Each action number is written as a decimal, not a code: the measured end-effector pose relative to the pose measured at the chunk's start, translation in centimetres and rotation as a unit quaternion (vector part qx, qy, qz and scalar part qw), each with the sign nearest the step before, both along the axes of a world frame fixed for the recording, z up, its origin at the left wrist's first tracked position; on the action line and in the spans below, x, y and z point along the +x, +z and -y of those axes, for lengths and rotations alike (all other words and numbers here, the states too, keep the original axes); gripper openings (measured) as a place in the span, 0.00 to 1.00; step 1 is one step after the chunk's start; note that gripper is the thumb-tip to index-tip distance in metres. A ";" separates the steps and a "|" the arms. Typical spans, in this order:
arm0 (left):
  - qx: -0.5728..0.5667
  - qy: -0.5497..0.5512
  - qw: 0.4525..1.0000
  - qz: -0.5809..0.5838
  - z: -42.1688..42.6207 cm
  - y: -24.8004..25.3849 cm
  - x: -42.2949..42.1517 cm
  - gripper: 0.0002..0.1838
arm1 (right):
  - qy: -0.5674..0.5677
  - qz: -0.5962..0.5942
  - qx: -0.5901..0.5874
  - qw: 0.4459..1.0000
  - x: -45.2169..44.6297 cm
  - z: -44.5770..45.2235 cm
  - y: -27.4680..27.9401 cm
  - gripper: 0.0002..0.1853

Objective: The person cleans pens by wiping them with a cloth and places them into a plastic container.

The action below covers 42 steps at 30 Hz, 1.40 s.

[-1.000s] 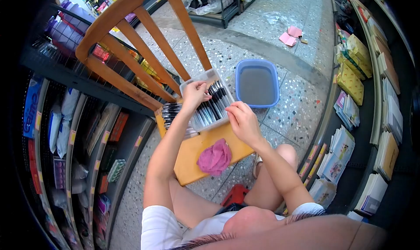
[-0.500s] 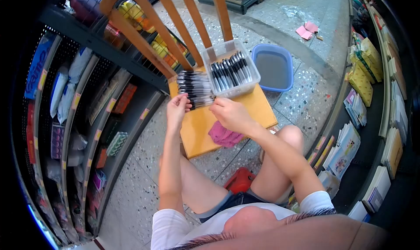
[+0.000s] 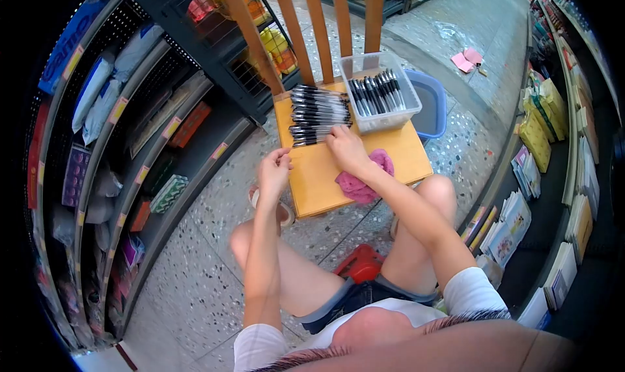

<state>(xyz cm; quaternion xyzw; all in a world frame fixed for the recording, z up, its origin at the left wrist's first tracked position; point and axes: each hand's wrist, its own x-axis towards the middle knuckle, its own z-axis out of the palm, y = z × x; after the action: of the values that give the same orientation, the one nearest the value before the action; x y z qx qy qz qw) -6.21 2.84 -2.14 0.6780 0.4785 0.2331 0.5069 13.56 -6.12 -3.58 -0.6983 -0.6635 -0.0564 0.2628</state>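
A row of black-capped clear pens (image 3: 318, 114) lies stacked on the yellow wooden chair seat (image 3: 312, 186). My right hand (image 3: 348, 152) has its fingers closed at the right end of the front pen in that row. My left hand (image 3: 273, 171) is by the seat's left edge, just in front of the pens, with fingers loosely bent and nothing visible in them. Behind my right hand, a clear plastic box (image 3: 389, 121) holds more pens (image 3: 377, 93) standing at a slant. A crumpled pink cloth (image 3: 366, 180) lies beneath my right wrist.
A blue basin (image 3: 430, 105) stands on the floor behind the box. Stocked shelves (image 3: 146, 167) curve along the left, and racks of notebooks (image 3: 508, 222) line the right. Pink paper (image 3: 466, 60) lies on the floor. A red object (image 3: 361, 264) sits between my legs.
My left hand has moved off the pens, toward me. My right hand stays at their right end, its fingers lower now. The view has shifted, so the chair appears further right.
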 end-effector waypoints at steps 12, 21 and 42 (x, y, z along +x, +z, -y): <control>0.033 0.015 0.999 -0.033 1.7 0.3 -0.7 0.12 | -0.044 0.031 -0.020 0.998 0.4 -0.6 -0.6 0.04; -0.135 -0.043 0.990 0.009 2.4 -0.1 0.6 0.15 | 0.018 -0.009 -0.049 0.999 -0.1 0.3 0.0 0.06; -0.164 -0.052 0.967 0.186 4.6 3.3 4.4 0.13 | 0.176 -0.060 -0.071 0.980 7.4 9.8 5.8 0.20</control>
<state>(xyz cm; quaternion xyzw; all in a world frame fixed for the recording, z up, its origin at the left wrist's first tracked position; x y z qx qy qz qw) -1.77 -1.76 1.19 0.5545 0.3712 0.2472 0.7026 21.00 -15.88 2.21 -0.5895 -0.7615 0.0802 0.2573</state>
